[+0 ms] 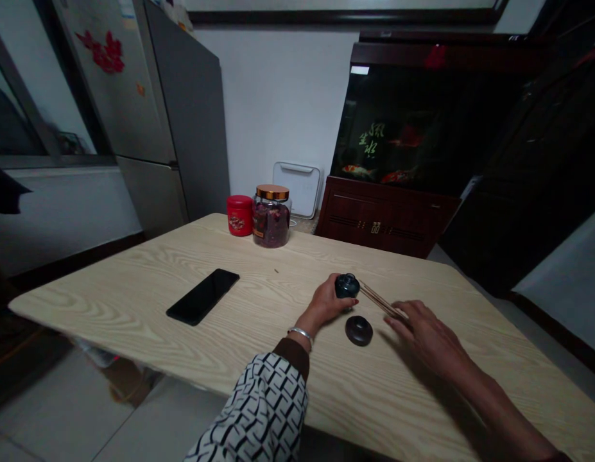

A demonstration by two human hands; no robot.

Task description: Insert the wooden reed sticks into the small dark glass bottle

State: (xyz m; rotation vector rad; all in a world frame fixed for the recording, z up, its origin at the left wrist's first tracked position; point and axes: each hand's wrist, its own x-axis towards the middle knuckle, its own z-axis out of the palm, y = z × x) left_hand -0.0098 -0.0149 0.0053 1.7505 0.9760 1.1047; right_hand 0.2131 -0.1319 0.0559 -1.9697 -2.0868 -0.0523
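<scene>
Over the table's right half, my left hand is closed around a small, dark, glossy round pot with a narrow neck. My right hand pinches several thin brown sticks. Their far ends reach to the pot's right side; whether they touch it I cannot tell. A dark brown round piece with a raised middle lies on the table just below the pot, between my hands.
On the wood-grain table, a black phone lies to the left. Toward the back stand a red canister and a glass jar with a copper-coloured lid. Beyond are a fridge and a fish tank.
</scene>
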